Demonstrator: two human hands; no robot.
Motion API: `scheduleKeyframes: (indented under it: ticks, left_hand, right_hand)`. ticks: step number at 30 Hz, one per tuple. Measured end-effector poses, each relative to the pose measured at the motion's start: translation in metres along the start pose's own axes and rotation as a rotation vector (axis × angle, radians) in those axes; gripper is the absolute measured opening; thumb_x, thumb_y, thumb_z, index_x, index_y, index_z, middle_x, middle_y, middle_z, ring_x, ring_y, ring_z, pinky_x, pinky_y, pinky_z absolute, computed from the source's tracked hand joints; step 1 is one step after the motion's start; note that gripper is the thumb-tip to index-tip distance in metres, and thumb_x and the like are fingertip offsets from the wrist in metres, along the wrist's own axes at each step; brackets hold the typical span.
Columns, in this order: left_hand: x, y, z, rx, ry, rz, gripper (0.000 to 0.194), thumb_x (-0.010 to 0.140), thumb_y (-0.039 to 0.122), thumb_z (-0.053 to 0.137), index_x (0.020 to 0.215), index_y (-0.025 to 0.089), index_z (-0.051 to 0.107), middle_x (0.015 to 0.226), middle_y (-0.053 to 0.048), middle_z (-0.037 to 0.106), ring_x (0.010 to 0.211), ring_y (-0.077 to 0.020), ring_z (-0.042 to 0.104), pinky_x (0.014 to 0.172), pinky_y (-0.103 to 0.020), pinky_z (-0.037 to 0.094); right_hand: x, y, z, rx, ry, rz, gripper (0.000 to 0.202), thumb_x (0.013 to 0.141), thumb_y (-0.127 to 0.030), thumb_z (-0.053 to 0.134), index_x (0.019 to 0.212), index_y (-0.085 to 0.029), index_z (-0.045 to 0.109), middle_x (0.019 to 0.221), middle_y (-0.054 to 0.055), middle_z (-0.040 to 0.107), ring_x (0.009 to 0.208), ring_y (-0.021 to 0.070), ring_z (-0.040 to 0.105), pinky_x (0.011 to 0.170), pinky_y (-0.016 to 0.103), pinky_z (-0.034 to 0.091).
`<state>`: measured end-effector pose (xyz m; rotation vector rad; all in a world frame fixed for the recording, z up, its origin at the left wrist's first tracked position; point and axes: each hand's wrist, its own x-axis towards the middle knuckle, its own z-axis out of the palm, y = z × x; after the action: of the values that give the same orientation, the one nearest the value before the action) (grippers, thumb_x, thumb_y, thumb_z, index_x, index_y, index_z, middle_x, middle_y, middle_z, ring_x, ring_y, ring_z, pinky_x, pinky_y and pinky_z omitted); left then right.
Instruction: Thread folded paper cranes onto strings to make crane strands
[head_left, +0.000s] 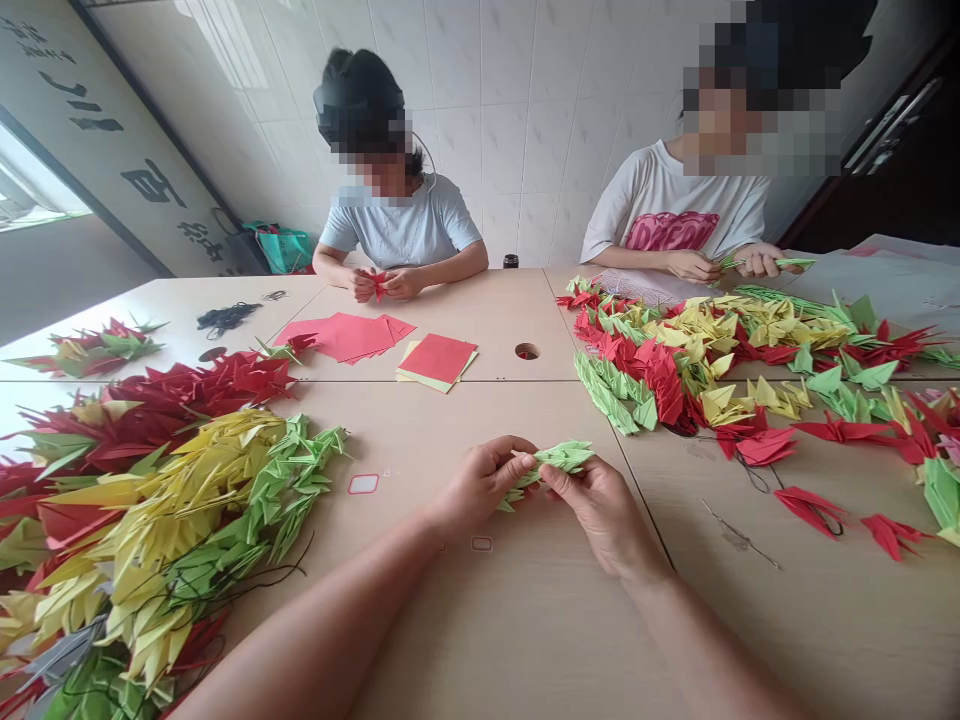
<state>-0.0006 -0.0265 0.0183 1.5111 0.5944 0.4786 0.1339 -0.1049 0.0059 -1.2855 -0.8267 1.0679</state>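
Above the middle of the table, my left hand [491, 475] and my right hand [596, 500] both grip a small bunch of light green folded paper cranes [564, 456]. Fingers and thumbs of both hands are closed on the paper, and the hands partly hide it. A bit of red shows beneath the bunch. To the right, a thin needle [741, 533] lies on the table. Beyond it are a red paper crane [810, 508] with black cord and another red crane [894, 535].
Strung red, yellow and green cranes [202, 470] pile up at left; more strands [675, 340] lie back right. Red paper sheets [341, 335] and a square stack [439, 360] lie by a person [405, 225] folding red paper. A second person [675, 215] holds green paper. Black cord [226, 318] sits back left.
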Motion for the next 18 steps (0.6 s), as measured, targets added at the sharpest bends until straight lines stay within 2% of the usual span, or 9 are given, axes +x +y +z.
scheduleKeyframes:
  ticks: [7,12,18]
  left_hand:
    - [-0.0026,0.0003,0.0020,0.008,-0.023,-0.042,0.045,0.083,0.052,0.040,0.111,0.018,0.047,0.074,-0.004,0.058,0.062,-0.0110,0.054,0.053,-0.023,0.047]
    - [-0.0029,0.0020,0.0010,0.033,0.011,-0.042,0.047,0.081,0.054,0.042,0.111,0.019,0.049,0.074,-0.003,0.056,0.066,-0.0125,0.056,0.053,-0.022,0.048]
    - [-0.0028,-0.0004,0.0007,0.095,0.025,-0.030,0.045,0.081,0.053,0.042,0.112,0.021,0.049,0.070,0.001,0.052,0.058,-0.0090,0.052,0.050,-0.020,0.047]
  right_hand:
    - [-0.0005,-0.0022,0.0018,-0.076,-0.006,0.005,0.028,0.071,-0.044,0.067,0.078,-0.017,0.060,0.070,0.002,0.061,0.063,0.0150,0.053,0.058,0.026,0.044]
    - [-0.0007,-0.0017,0.0023,-0.060,-0.019,0.007,0.030,0.068,-0.044,0.068,0.080,-0.018,0.061,0.076,0.003,0.062,0.069,0.0176,0.056,0.059,0.027,0.046]
    - [-0.0008,0.0009,0.0023,-0.135,-0.066,-0.038,0.025,0.068,-0.041,0.069,0.076,-0.018,0.063,0.072,0.001,0.065,0.068,0.0175,0.057,0.062,0.028,0.045]
